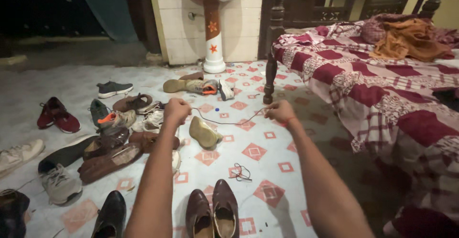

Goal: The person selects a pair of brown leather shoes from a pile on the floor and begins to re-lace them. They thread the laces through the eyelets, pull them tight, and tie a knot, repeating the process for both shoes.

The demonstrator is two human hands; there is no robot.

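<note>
stretching a dark lace [224, 121] between both hands: left hand [176, 111] fisted on one end, right hand [280, 110] pinching the other, above a tan shoe [203, 133]. brown shoes [213, 214] sit nearest; next likely threading, needing a free end.

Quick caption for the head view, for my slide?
Both hands, left hand and right hand, stretch a dark shoelace above scattered shoes on a tiled floor.
</note>
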